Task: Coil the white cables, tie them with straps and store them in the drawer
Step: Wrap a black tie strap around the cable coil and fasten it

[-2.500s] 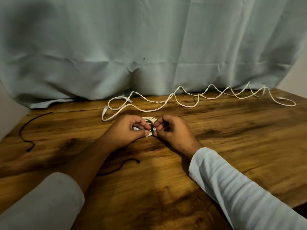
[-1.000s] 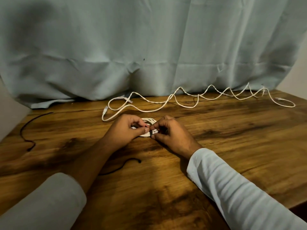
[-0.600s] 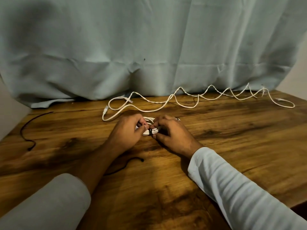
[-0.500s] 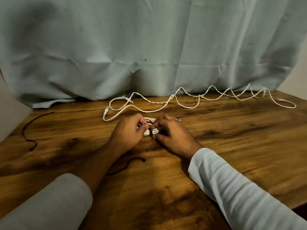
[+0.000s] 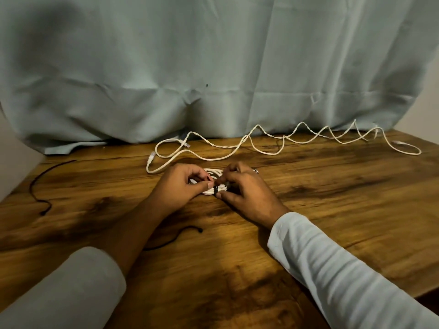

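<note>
Cord (image 5: 39, 186), black, far left on bench (image 5: 344, 200). Left hand (image 5: 178, 188) fingers pinch coiled white cable (image 5: 209, 192) at bench centre; right hand (image 5: 249, 195) fingers pinch black strap (image 5: 216, 189) wrapped round coil. Second white cable (image 5: 273, 153) lies uncoiled behind, by curtain (image 5: 213, 55).

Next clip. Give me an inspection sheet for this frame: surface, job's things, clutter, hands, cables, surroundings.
Surface: wooden table, dark grain.
Job's things: coiled cable lies on the table between the hands, with a black strap around it; no drawer in view.
Clutter: long black cord near the left edge; short black cord partly under the left forearm.
Hands: left hand pinches the coiled cable; right hand, with a ring, pinches the strap.
Cables: loose white cable lies uncoiled along the back.
Surroundings: pale curtain behind the table.
</note>
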`<action>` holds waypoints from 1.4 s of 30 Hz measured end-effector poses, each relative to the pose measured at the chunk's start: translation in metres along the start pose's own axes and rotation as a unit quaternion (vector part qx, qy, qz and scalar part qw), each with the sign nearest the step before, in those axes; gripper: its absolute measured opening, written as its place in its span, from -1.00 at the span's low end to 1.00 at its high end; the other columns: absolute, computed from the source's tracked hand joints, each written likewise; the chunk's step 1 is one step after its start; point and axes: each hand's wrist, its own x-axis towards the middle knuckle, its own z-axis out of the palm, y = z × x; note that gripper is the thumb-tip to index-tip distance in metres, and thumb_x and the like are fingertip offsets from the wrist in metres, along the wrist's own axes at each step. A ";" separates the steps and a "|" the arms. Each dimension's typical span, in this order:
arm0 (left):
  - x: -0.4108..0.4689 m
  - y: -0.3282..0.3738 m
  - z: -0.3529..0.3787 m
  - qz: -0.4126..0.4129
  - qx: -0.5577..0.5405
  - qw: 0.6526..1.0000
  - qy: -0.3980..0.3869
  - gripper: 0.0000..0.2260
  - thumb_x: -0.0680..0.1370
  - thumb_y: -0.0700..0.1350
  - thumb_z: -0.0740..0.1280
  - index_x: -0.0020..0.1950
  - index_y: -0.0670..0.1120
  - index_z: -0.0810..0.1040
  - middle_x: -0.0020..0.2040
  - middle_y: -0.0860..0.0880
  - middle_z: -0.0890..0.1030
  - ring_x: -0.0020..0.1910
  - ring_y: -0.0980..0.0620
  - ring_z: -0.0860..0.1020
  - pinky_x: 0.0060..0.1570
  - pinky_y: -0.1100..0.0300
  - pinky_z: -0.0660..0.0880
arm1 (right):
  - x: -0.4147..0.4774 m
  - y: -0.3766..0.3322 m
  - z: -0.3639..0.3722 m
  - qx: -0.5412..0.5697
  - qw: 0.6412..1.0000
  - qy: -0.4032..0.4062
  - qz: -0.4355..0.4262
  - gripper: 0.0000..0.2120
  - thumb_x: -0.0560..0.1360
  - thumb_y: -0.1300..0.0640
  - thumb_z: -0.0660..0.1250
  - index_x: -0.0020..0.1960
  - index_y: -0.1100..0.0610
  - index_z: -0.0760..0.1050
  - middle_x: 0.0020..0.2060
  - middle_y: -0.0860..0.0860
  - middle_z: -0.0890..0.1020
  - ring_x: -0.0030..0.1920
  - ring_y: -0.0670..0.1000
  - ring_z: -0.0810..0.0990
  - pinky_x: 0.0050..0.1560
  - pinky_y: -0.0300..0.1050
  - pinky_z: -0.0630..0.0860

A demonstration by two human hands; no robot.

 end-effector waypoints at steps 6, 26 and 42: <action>0.001 -0.001 -0.001 0.005 0.035 0.999 0.002 -0.97 0.51 -0.08 0.53 -0.12 0.01 0.71 -0.13 0.10 0.71 -0.09 0.14 0.64 0.03 0.05 0.58 | -0.001 0.000 0.000 0.004 1.000 0.006 -0.007 -0.77 0.53 -0.01 0.49 0.18 -0.05 0.66 0.10 -0.07 0.52 0.10 -0.06 0.51 0.12 0.02 0.55; 0.000 0.009 0.016 -0.024 0.112 0.991 0.071 -0.93 0.56 -0.13 0.44 -0.11 0.01 0.63 -0.17 0.09 0.65 -0.17 0.12 0.58 -0.22 0.19 0.43 | 0.001 -0.001 0.001 -0.016 1.000 0.009 -0.020 -0.74 0.50 0.00 0.52 0.17 0.01 0.66 0.09 -0.05 0.52 0.05 -0.03 0.53 0.03 -0.09 0.49; -0.008 0.007 0.004 0.026 -0.043 0.999 0.021 -0.79 0.61 -0.05 0.41 0.23 0.13 0.55 -0.09 0.11 0.72 -0.01 0.14 0.66 0.07 0.07 0.55 | -0.008 -0.010 -0.002 0.003 0.998 0.057 -0.009 -0.76 0.57 -0.05 0.41 0.16 0.06 0.63 0.07 -0.01 0.53 0.08 0.01 0.53 0.07 0.07 0.54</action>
